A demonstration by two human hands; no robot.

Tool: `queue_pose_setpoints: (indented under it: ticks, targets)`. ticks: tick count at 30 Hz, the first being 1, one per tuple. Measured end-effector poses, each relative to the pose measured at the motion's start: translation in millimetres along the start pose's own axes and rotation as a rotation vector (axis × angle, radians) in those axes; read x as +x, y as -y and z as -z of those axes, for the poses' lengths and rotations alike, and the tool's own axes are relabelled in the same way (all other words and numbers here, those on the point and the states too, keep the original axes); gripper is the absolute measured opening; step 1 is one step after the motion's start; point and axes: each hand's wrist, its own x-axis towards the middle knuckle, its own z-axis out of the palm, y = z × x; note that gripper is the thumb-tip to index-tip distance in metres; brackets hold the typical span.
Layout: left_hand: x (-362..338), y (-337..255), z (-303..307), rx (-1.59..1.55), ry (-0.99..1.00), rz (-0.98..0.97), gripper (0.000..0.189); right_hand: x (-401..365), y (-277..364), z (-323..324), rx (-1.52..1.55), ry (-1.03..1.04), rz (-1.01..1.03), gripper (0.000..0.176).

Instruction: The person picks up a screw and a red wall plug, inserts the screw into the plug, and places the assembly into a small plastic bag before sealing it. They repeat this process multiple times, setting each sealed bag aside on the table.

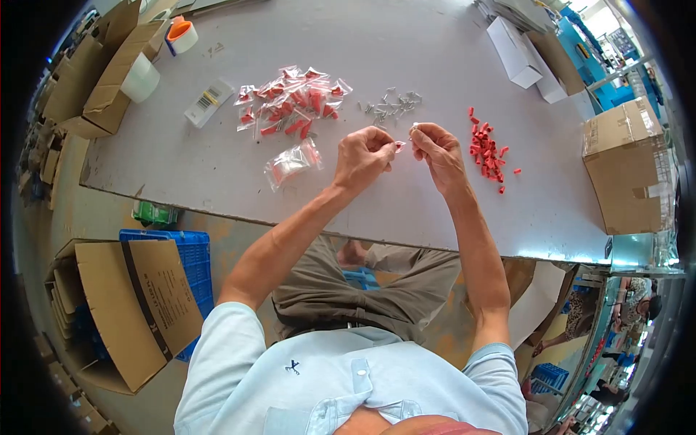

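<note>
Over the table's near side, my left hand (pixel 362 158) is closed in a pinch. A tiny pale and reddish piece (pixel 399 146) shows at its fingertips, too small to name. My right hand (pixel 439 151) is closed just beside it, pinching a small whitish bit (pixel 415 128) whose kind I cannot make out. Beyond the hands lie loose small metal pins (pixel 391 106). To the right spreads a pile of small red sleeves (pixel 487 148). On the left are a heap of clear bags with red pieces inside (pixel 290 101) and a stack of clear plastic bags (pixel 293 164).
A labelled white packet (pixel 209 103), a roll of orange tape (pixel 181 35) and an open carton (pixel 105 94) sit at the left. A brown box (pixel 629 167) and a white box (pixel 513 52) stand right. Below the table are a carton (pixel 148 304) and blue crate (pixel 194 254).
</note>
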Motion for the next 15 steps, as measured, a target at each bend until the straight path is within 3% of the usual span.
queue_pose_setpoints:
  ticks: [5, 15]
  targets:
    - [2, 3, 4, -0.14, 0.063, 0.075, 0.013, -12, -10, -10, -0.068, 0.003, 0.221, 0.01]
    - [6, 6, 10, -0.328, 0.151, 0.16, 0.014, -13, -28, -9, -0.223, 0.013, 0.349, 0.008]
